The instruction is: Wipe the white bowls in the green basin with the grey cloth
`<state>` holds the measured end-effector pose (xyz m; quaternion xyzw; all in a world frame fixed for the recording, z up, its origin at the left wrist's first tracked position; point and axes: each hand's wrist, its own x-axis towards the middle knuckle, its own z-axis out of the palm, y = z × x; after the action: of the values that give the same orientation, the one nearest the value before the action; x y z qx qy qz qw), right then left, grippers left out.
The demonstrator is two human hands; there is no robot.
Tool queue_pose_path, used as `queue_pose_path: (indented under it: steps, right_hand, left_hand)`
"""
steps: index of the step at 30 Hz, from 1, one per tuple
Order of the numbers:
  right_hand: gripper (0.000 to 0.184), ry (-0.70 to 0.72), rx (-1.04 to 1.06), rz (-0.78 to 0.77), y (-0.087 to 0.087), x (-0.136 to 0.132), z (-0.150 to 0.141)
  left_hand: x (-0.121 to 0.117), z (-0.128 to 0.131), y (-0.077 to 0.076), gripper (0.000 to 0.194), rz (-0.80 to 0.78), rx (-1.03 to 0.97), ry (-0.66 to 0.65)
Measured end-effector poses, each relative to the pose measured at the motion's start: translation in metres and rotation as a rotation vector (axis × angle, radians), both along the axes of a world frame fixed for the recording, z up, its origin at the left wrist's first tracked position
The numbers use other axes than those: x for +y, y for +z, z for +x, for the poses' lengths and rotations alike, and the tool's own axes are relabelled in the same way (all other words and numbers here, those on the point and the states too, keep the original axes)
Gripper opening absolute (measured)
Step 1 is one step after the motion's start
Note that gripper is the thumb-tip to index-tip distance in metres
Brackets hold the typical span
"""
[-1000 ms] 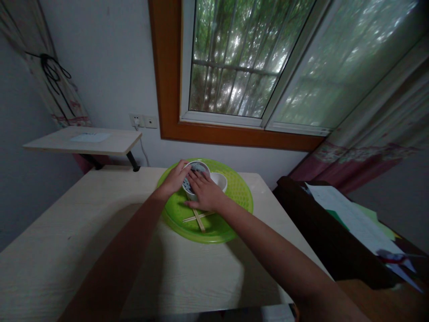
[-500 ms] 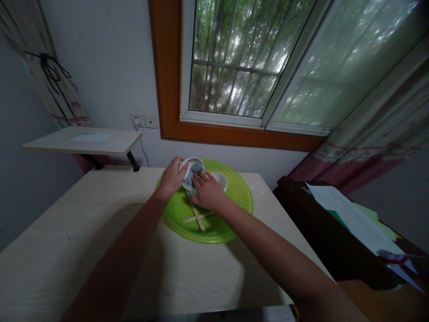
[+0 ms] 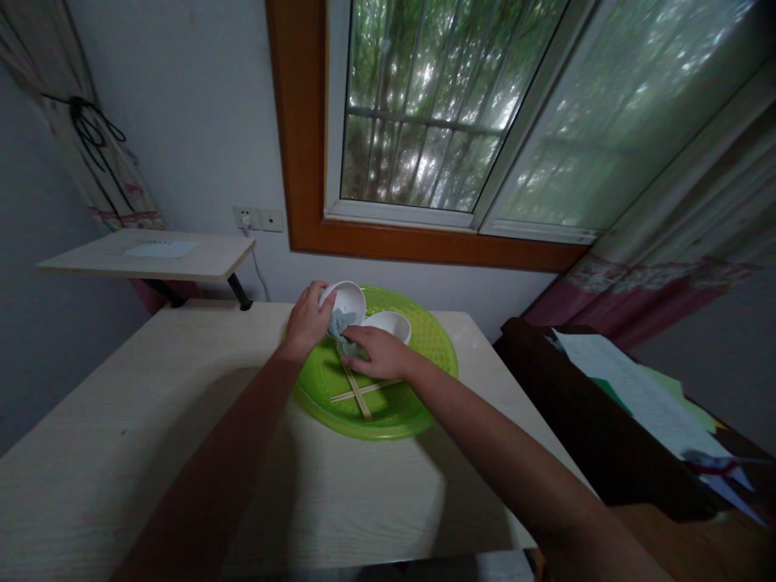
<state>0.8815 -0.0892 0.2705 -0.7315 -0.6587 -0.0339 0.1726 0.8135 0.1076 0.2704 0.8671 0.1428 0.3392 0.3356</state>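
Observation:
My left hand (image 3: 307,321) grips a white bowl (image 3: 347,297) by its left side, tilted so its inside faces me. Pinched in my right hand (image 3: 379,352) is a grey-blue cloth (image 3: 340,322), which lies against the bowl's lower inner wall and hangs over its near rim. A second white bowl (image 3: 397,325) rests on the round green tray (image 3: 433,392), behind my right hand and partly hidden by it. Chopsticks (image 3: 357,394) lie crossed on the tray in front of the hands.
The tray stands on a pale wooden table (image 3: 200,420) against the wall under a window. A small raised shelf (image 3: 212,263) is at the table's back left. Right of the table, papers (image 3: 630,388) lie on a dark brown surface.
My right fingers, spread inside the bowl before, have drawn down toward its near rim with the cloth bunched in them. The held bowl has shifted slightly left, showing more of its inside.

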Motion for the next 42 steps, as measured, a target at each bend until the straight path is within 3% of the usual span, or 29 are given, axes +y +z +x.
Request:
queue_pose_path:
  steps: [7, 16, 23, 32, 37, 42]
  right_hand:
    - [0.047, -0.093, -0.196, -0.058, -0.001, 0.002, 0.003]
    - [0.05, -0.303, -0.367, 0.024, -0.004, 0.0, 0.005]
    - [0.046, -0.34, -0.418, 0.027, -0.002, 0.0, 0.003]
    - [0.028, -0.202, -0.302, -0.072, 0.006, 0.004, -0.006]
    - [0.048, -0.067, -0.219, -0.036, -0.002, 0.001, 0.0]
    - [0.068, 0.024, -0.212, 0.002, -0.01, 0.001, 0.006]
  left_hand:
    - [0.0, 0.002, -0.001, 0.037, 0.021, -0.003, -0.016]
    - [0.0, 0.003, 0.0, 0.04, 0.0, 0.016, -0.036]
    - [0.0, 0.005, -0.002, 0.04, 0.002, 0.044, -0.011]
    - [0.0, 0.005, -0.005, 0.041, 0.03, 0.026, -0.004]
    - [0.001, 0.005, -0.005, 0.041, -0.004, 0.011, -0.032]
    - [-0.001, 0.005, -0.005, 0.042, -0.079, 0.022, -0.149]
